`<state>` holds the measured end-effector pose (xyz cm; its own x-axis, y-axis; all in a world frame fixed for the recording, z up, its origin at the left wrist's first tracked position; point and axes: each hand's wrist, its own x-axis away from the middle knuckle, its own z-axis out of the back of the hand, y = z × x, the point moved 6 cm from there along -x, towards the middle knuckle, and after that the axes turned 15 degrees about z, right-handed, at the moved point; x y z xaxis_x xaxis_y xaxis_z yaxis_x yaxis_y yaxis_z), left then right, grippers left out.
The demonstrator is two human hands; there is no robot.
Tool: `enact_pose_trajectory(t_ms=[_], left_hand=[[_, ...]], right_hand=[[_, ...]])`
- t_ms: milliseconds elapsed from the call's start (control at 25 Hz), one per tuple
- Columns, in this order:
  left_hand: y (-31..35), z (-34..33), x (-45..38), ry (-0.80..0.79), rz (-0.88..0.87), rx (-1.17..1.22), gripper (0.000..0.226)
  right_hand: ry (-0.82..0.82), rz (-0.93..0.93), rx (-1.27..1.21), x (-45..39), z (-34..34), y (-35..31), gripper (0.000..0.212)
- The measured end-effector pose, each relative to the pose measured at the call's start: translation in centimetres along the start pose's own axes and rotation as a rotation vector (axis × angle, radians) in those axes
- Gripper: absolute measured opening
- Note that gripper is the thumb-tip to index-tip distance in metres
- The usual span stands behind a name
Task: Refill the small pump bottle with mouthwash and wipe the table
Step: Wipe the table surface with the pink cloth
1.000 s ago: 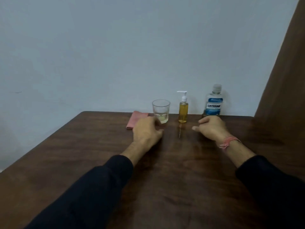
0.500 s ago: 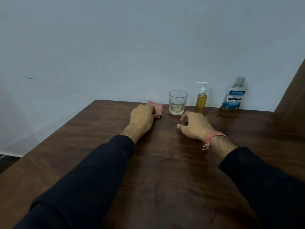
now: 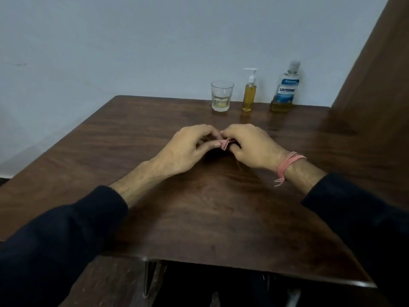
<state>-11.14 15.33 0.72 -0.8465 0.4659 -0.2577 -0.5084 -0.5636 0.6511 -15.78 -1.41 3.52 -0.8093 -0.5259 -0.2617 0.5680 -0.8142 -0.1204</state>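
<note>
dark wood worktop (image 3: 199,218) under both hands, reaching out ahead of them to a pale wall (image 3: 155,41). brown panel (image 3: 376,74) beyond and to the right of the right hand. dark sleeves over both forearms, cuffs drawn short of the wrists.

left hand (image 3: 188,149) and right hand (image 3: 252,147) meeting knuckle to knuckle near the middle of the worktop, fingers curled inward, both pinching a small folded pink cloth (image 3: 224,144) between them. only a sliver of cloth showing between the fingertips; rest hidden inside the curled fingers. pink thread band (image 3: 287,165) round the right wrist, loose ends hanging.

well ahead of the hands, in a row by the wall: mouthwash bottle (image 3: 286,89) farthest right, beyond the right hand, cap on, blue label, yellowish liquid low in it. just left of it, apart, pump bottle (image 3: 249,94), upright, amber liquid nearly to the neck, white pump head on. left again, glass (image 3: 222,96), straight ahead of the gap between the hands, a little pale liquid at the bottom.
</note>
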Motion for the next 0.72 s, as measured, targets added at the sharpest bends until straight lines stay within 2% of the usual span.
enact_pose_trajectory(t_ms=[80, 160, 280, 400, 480, 600, 720], left_hand=[[0.8, 0.0, 2.2, -0.058, 0.035, 0.143, 0.007], [1.5, 0.1, 3.5, -0.059, 0.039, 0.166, 0.015], [1.2, 0.9, 3.7, 0.031, 0.079, 0.183, 0.026], [0.2, 1.9, 2.8, 0.101, 0.133, 0.205, 0.023], [-1.0, 2.4, 2.2, 0.158, 0.181, 0.257, 0.021], [-2.3, 2.7, 1.7, 0.233, 0.248, 0.393, 0.018], [-2.9, 3.2, 1.8, 0.261, 0.261, 0.434, 0.018]], right_hand=[[0.003, 0.051, 0.048, 3.1, 0.8, -2.4, 0.024], [0.009, 0.069, 0.157, 6.0, 1.5, -3.9, 0.039], [-0.047, -0.035, 0.234, 9.2, 1.9, -3.9, 0.045], [-0.134, -0.165, 0.160, 10.6, 1.1, -3.9, 0.041], [-0.124, -0.190, 0.130, 10.0, 0.3, -4.5, 0.042], [-0.036, -0.088, -0.007, 7.1, -1.3, -7.7, 0.054], [-0.065, 0.104, -0.149, 4.5, -4.2, -13.5, 0.060]])
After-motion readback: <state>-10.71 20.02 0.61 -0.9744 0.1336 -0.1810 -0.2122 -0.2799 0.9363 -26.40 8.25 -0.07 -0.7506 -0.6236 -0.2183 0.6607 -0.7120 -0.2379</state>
